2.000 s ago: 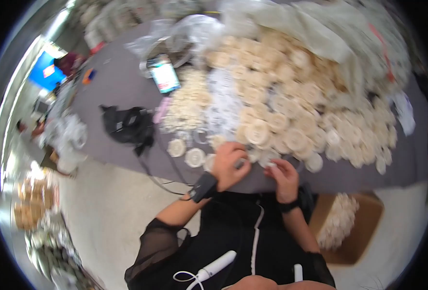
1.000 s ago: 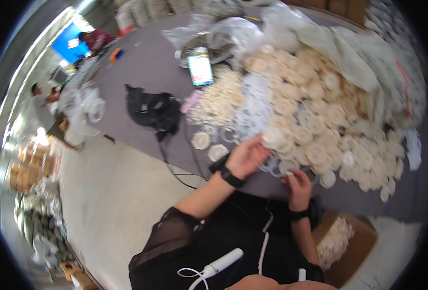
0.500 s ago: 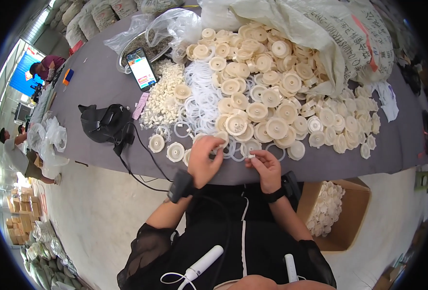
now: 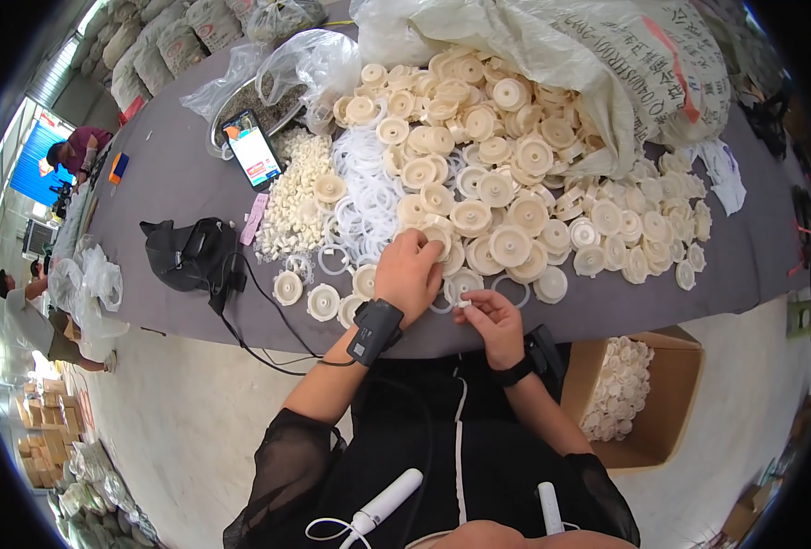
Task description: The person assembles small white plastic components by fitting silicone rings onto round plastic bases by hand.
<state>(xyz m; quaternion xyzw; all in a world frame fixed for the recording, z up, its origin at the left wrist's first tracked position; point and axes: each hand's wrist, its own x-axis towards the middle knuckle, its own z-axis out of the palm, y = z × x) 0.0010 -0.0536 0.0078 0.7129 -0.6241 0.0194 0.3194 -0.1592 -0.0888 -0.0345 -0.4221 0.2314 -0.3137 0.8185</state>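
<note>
White piece (image 4: 465,304) seemingly pinched, right hand (image 4: 498,330).

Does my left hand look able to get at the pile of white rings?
Probably yes: the left hand is close beside the white rings, and their pile lies largely uncovered.

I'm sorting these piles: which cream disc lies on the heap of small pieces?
The disc right of the phone, at the right edge of the small pieces; the other discs lie off that heap.
</note>
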